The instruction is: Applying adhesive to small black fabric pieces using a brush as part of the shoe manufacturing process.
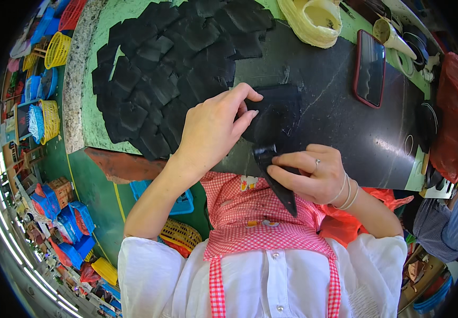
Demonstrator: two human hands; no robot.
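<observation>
My right hand (314,172) grips a thin black piece (279,183) between thumb and fingers. The piece looks flexible, like leather or rubber sheet; it bends at its upper end and tapers to a point below, over my apron. To its upper left is my left hand (213,124), its fingers curled, with a small gap between thumb and index tip and nothing visible in it. Those fingertips are beside a dark flat piece (279,106) on the black work board (340,127). Many similar black pieces (160,74) lie overlapped in a wide pile left of and beyond my left hand.
A phone in a red case (369,69) lies on the board's right side. Behind are a pale yellow wrapped ring-shaped container (316,21) and a cone-shaped roll (393,37). A red plastic bag (454,116) hangs at the right. Yellow baskets (51,122) stand left, past the table edge.
</observation>
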